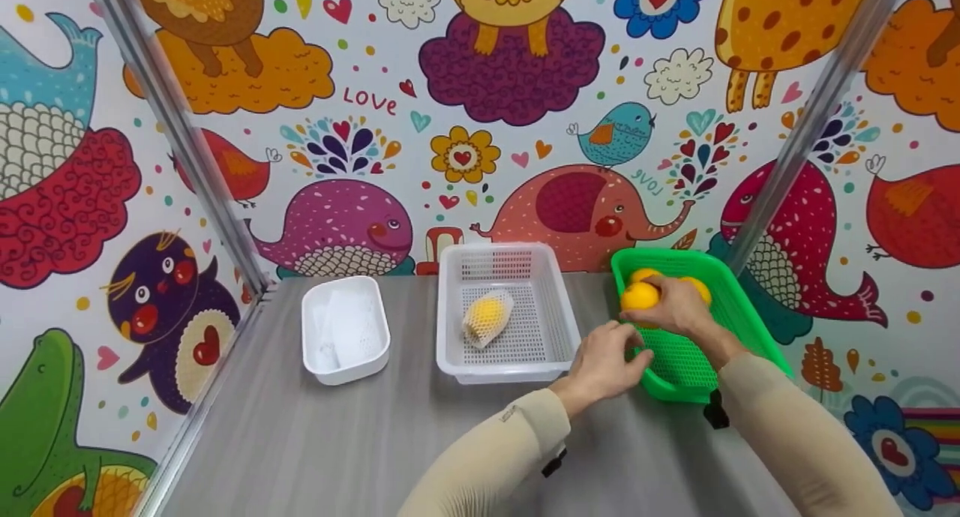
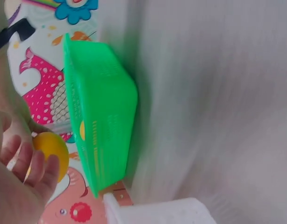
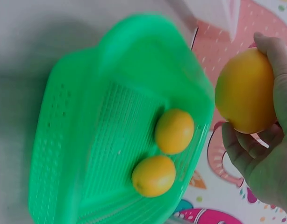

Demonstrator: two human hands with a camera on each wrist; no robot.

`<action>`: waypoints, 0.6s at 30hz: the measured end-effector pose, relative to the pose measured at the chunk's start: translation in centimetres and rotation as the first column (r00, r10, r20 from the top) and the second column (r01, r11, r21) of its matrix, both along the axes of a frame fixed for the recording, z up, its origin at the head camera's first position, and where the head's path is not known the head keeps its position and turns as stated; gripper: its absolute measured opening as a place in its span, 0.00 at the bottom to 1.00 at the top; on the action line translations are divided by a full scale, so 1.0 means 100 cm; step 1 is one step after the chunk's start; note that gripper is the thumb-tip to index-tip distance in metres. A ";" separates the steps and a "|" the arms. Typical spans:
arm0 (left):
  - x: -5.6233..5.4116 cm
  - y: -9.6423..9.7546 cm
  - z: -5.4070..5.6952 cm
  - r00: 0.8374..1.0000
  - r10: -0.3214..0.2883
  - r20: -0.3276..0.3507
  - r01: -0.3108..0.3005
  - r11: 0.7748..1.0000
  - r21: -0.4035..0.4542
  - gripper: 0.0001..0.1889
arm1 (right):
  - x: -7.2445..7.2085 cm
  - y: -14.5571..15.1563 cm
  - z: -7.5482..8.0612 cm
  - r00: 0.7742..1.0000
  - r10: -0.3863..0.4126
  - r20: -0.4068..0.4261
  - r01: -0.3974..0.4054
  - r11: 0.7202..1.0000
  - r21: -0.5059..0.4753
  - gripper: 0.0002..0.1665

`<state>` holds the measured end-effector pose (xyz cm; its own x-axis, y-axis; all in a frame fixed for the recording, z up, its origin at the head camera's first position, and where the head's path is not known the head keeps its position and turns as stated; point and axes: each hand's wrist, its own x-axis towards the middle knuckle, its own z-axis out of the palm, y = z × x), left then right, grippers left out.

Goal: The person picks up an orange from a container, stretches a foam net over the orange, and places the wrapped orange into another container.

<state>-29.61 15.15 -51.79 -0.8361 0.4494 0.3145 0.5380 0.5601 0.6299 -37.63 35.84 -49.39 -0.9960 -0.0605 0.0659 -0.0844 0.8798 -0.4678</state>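
My right hand (image 1: 679, 307) holds an orange (image 3: 246, 91) between thumb and fingers, above the rim of the green basket (image 3: 64, 140). Two more oranges (image 3: 174, 131) lie inside that basket, side by side near its far end. My left hand (image 1: 606, 359) is at the basket's left side, fingers loosely bent and holding nothing. In the left wrist view its fingers (image 2: 35, 168) overlap the held orange (image 2: 57, 151); whether they touch it I cannot tell.
Left of the green basket stands a white perforated basket (image 1: 450, 314) with a yellow fruit in a white foam net (image 1: 487, 318). Farther left is a smaller white container (image 1: 309, 337), with something pale inside. Patterned walls (image 1: 360, 149) enclose the grey table (image 1: 300, 442).
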 end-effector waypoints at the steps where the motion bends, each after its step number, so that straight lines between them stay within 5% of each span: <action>1: -0.001 -0.002 0.001 1.000 0.010 0.027 -0.011 0.999 0.035 0.12 | 0.002 -0.003 0.000 1.000 0.000 -0.005 0.000 1.000 -0.016 0.50; 6: -0.003 -0.011 0.003 0.990 0.054 0.130 -0.077 0.982 0.174 0.12 | 0.012 -0.018 -0.001 1.000 0.007 -0.019 -0.009 0.993 -0.115 0.49; 18: 0.000 -0.048 0.004 0.982 0.058 0.182 -0.123 0.919 0.373 0.15 | 0.035 -0.050 -0.001 0.997 0.069 -0.031 -0.076 0.943 -0.323 0.46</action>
